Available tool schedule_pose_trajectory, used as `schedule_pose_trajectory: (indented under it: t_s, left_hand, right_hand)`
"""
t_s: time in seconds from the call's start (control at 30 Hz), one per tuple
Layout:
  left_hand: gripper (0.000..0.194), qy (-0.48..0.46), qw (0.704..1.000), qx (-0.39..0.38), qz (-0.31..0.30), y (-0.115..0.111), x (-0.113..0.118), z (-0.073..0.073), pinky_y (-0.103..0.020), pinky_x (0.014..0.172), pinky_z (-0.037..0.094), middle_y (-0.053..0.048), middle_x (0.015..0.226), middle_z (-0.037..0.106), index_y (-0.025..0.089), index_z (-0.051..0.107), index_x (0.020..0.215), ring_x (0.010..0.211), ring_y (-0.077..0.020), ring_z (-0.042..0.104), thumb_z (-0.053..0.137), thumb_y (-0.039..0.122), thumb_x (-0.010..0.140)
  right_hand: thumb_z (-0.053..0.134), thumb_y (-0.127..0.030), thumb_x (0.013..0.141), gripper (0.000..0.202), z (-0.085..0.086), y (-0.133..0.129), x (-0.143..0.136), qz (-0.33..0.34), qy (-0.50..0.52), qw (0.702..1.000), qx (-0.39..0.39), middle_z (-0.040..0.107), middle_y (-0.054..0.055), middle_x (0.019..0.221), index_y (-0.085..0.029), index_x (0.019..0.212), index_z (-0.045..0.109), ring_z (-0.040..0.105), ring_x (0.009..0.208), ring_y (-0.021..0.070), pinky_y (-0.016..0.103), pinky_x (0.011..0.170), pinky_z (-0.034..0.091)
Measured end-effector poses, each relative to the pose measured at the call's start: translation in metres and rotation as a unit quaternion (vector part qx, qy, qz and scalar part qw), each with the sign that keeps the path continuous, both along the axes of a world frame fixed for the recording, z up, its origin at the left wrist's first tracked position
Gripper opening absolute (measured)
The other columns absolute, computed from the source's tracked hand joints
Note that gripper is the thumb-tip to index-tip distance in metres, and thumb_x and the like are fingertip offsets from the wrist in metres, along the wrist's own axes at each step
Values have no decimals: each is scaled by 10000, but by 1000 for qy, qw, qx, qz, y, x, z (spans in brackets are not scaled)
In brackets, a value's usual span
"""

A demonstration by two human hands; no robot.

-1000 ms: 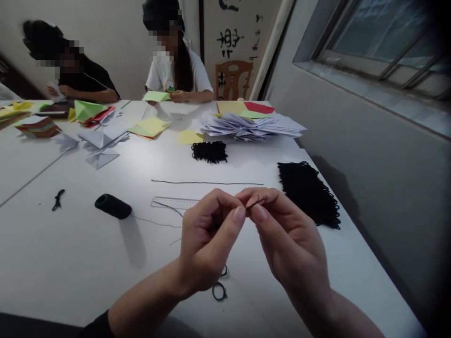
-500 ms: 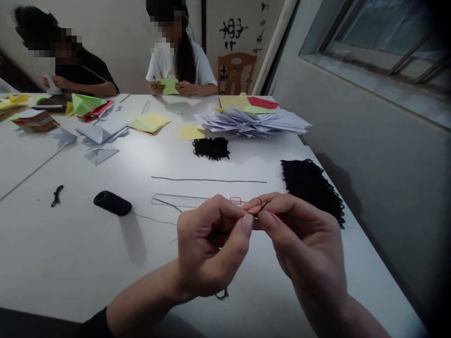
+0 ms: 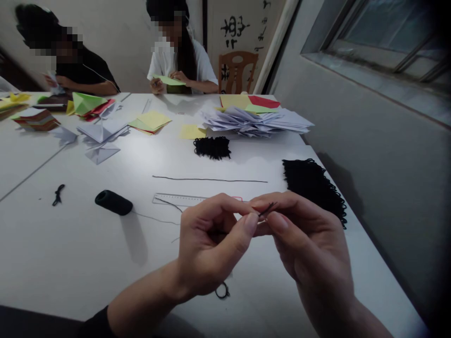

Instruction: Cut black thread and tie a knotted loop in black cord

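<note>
The short black thread (image 3: 267, 210) is thin, limp and almost weightless; it looks likely to bend or slip away unless pinched close to its free end, so the best hold is right at the tip, between fingertip pads. It sits above the white table (image 3: 70, 253), at the meeting point of both hands, its end poking out toward 1 o'clock from the pinch. The left hand (image 3: 207, 249) is closed on it with thumb and forefinger, from 9 o'clock of the thread. The right hand (image 3: 310, 249) pinches it too, from 3 o'clock. A loop of the same thread (image 3: 221, 291) lies on the table under the left hand, at 7 o'clock. Farther out: a ruler (image 3: 176, 199) at 10 o'clock, a black spool (image 3: 113, 203) beyond it, and a pile of black loops (image 3: 313, 188) at 2 o'clock.
</note>
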State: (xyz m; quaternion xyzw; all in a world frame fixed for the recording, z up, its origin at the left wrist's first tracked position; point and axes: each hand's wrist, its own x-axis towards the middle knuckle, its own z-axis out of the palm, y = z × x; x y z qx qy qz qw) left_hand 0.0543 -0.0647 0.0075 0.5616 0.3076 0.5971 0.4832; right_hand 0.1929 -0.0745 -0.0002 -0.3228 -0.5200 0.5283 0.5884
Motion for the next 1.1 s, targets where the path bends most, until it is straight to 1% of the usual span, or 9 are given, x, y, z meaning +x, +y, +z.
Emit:
schedule_pose_trajectory:
  t_s: [0.07,0.13,0.33,0.43,0.57,0.73,0.97,1.1]
  left_hand:
    - [99,4,1000,-9,-5,0,-1,1,-228,418,360,69,429,388,200,696,764,402,-79,347,656,196,854]
    - [95,6,1000,-16,-8,0,-1,2,-228,408,361,82,416,347,201,702,767,383,-73,304,658,197,852]
    - [116,27,1000,-15,1,0,-1,3,-224,389,367,71,404,377,191,693,737,371,-75,322,664,205,849]
    - [108,29,1000,-9,4,-1,1,2,-229,404,383,70,409,396,184,692,748,379,-76,348,660,187,851]
    - [100,9,1000,-13,-2,-1,2,0,-223,400,371,73,413,397,186,696,767,380,-75,359,656,186,859]
    - [102,-33,998,-42,-31,1,2,-4,-212,379,315,74,422,373,198,713,782,376,-64,302,662,217,868]
    - [142,-100,986,-79,-103,6,0,-3,-200,378,190,78,454,333,188,703,742,403,-44,220,665,219,876]
    - [141,-106,982,-104,-115,5,-2,-2,-189,391,195,82,452,326,187,714,755,408,-35,217,670,225,883]
  right_hand:
    - [619,-278,926,121,0,0,0,-3,-5,1000,2,705,17,940,-280,982,726,693,802,136,262,720,627]
    - [633,-280,916,113,0,1,1,-13,-8,1000,7,710,19,938,-280,975,730,695,793,139,258,696,627]
    - [641,-265,909,97,-1,1,1,-26,-19,999,13,717,18,906,-270,945,730,687,729,128,244,643,623]
    - [635,-255,913,101,-1,1,0,-37,-24,999,13,717,8,899,-276,933,732,683,721,118,229,647,617]
    - [627,-245,919,112,0,0,1,-43,-23,999,8,715,-4,889,-281,931,733,680,718,105,214,667,614]
    - [633,-240,912,99,1,0,-1,-50,-27,998,9,725,17,871,-255,921,731,693,706,128,237,641,621]
    - [640,-228,907,73,4,-1,-2,-56,-38,997,20,720,13,814,-230,894,712,701,675,132,243,626,629]
    - [646,-237,903,73,3,0,1,-50,-41,998,6,720,25,814,-216,898,715,702,679,134,231,623,619]
